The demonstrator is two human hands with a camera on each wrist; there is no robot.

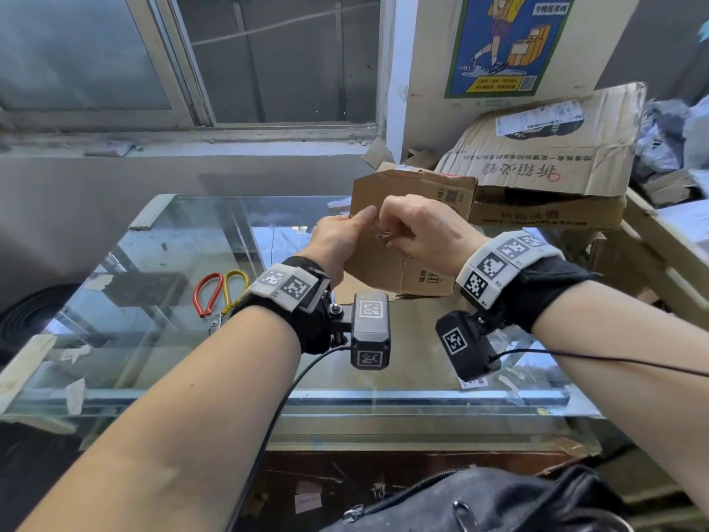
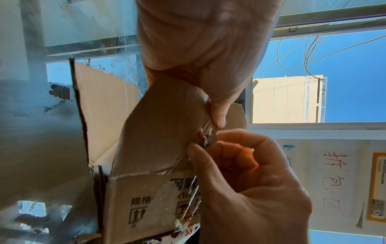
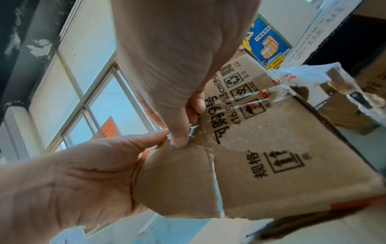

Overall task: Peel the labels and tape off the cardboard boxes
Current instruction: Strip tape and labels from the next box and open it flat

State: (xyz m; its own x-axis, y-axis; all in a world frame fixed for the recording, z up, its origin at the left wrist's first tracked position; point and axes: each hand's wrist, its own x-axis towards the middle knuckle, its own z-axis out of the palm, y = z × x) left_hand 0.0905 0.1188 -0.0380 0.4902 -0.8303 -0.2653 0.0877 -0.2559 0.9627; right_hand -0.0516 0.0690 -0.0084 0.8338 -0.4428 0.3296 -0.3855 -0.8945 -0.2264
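Over glass table (image 1: 161, 240) by window (image 1: 115, 51), scissors (image 1: 218, 291), stacked boxes (image 1: 544, 163)

The small brown cardboard box (image 1: 414, 209) carries black printed characters and symbols; its clear shiny tape (image 3: 263, 94) has small red marks. The scissors (image 1: 218, 291) have one red and one yellow handle. The wall poster (image 1: 506, 40) is blue with a green border.

1. Head view looks forward and down from above the near edge of the glass table (image 1: 161, 339).
2. Each wrist view looks very closely along its palm.
3. All three share the small cardboard box (image 1: 387, 263) (image 2: 146, 198) (image 3: 282, 165).
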